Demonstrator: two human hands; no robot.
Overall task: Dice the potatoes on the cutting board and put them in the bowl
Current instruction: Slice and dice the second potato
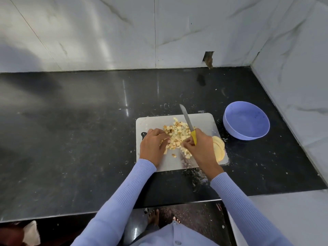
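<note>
A white cutting board (156,121) lies on the black counter. A heap of diced potato (175,134) covers its middle. My left hand (152,144) cups the heap's left side, fingers curled around the cubes. My right hand (200,144) presses in from the right and holds a yellow-handled knife (186,119), blade pointing away and up. Stacked round potato slices (220,150) sit at the board's right edge, partly hidden by my right hand. The lilac bowl (246,119) stands to the right of the board; nothing shows inside it.
The black counter (79,130) stretches far to the left. Marble walls close in behind and on the right, just past the bowl. Potato crumbs are scattered around the board. The counter's front edge runs just below my forearms.
</note>
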